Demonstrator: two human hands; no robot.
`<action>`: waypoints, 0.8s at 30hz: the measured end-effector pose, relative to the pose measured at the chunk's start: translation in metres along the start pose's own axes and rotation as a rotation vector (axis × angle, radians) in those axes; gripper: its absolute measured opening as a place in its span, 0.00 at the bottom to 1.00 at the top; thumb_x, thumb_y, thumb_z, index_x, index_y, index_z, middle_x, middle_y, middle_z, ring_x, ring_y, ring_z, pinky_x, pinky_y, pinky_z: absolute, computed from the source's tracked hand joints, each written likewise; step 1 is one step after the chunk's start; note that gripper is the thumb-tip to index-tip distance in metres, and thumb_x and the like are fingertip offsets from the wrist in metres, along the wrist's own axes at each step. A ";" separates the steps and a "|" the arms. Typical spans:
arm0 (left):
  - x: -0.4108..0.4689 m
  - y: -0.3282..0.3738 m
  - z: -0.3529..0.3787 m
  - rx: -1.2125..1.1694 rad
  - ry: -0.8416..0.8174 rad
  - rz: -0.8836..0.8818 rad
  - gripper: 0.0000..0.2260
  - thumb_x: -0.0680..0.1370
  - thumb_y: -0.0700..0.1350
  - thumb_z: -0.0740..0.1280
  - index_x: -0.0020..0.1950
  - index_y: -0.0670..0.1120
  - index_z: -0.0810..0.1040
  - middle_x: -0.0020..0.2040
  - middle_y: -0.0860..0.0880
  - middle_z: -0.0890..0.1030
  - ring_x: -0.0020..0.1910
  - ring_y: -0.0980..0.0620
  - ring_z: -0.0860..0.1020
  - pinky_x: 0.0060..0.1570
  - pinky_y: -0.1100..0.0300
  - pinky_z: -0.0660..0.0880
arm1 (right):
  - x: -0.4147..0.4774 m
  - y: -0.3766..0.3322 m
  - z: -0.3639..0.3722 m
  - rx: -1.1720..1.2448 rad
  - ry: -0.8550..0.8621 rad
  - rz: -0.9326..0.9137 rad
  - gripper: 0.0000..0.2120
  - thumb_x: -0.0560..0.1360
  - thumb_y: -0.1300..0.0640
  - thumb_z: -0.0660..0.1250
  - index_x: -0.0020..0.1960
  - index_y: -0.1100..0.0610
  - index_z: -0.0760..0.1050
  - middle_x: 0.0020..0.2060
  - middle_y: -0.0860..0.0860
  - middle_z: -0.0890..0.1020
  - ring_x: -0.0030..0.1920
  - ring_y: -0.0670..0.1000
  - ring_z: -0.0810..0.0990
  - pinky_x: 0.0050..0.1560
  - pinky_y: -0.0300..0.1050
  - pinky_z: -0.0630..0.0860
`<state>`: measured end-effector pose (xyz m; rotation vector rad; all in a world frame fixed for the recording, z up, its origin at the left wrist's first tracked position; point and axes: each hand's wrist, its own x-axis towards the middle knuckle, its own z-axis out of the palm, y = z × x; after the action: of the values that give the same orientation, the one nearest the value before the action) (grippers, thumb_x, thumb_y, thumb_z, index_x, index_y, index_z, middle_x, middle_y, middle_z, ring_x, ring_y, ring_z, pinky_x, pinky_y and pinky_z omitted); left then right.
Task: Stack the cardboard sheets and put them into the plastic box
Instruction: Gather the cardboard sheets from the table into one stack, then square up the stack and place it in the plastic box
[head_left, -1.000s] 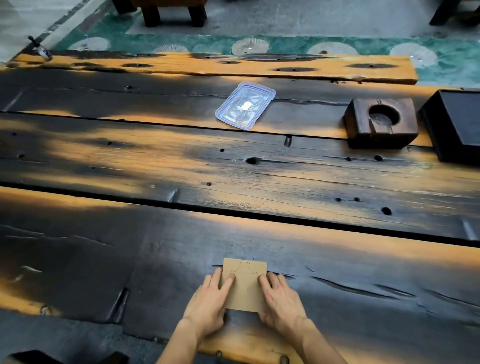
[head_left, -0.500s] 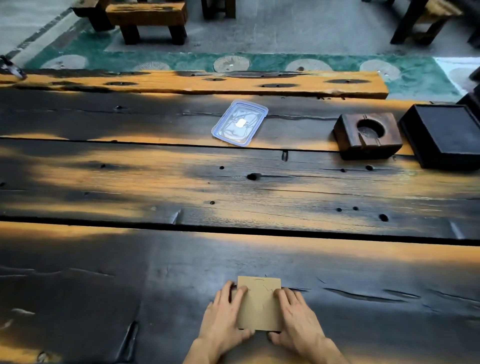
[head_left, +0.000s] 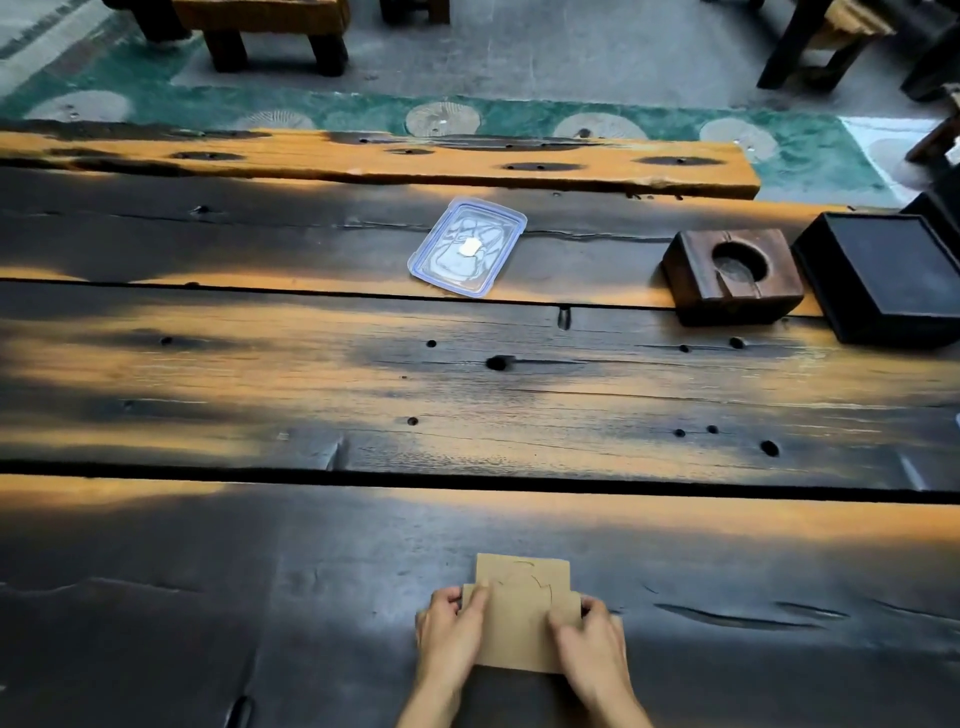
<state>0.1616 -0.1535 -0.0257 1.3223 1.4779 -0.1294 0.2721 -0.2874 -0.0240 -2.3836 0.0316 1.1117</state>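
Two hands clamp the cardboard sheets (head_left: 522, 618) at bottom centre: left hand (head_left: 449, 631) on left edge, right hand (head_left: 589, 642) on right edge; plastic box (head_left: 467, 247) upper centre.

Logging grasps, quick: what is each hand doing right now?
Left hand: grips the cardboard sheets by their left edge.
Right hand: grips the same sheets by their right edge.
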 end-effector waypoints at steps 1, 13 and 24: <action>0.005 0.011 0.004 -0.022 0.010 -0.013 0.17 0.79 0.64 0.66 0.57 0.52 0.80 0.60 0.46 0.76 0.66 0.46 0.72 0.68 0.54 0.69 | 0.010 -0.007 -0.003 0.024 -0.008 -0.023 0.21 0.79 0.48 0.68 0.69 0.53 0.71 0.59 0.56 0.71 0.70 0.59 0.71 0.71 0.48 0.66; 0.103 0.180 0.045 -0.692 0.135 0.497 0.11 0.85 0.54 0.61 0.62 0.60 0.81 0.67 0.60 0.78 0.57 0.78 0.74 0.52 0.84 0.65 | 0.130 -0.149 -0.066 0.758 0.152 -0.587 0.12 0.85 0.51 0.59 0.55 0.50 0.81 0.53 0.37 0.82 0.54 0.28 0.78 0.58 0.20 0.66; 0.174 0.168 0.082 -0.808 0.233 0.710 0.23 0.76 0.69 0.60 0.40 0.55 0.87 0.38 0.55 0.87 0.42 0.61 0.83 0.46 0.68 0.77 | 0.205 -0.138 -0.046 0.895 0.328 -0.808 0.14 0.77 0.40 0.57 0.48 0.43 0.80 0.46 0.27 0.83 0.52 0.27 0.78 0.54 0.21 0.68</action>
<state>0.3774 -0.0358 -0.0968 1.1050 0.9726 1.0051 0.4726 -0.1502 -0.0876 -1.4831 -0.2468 0.2130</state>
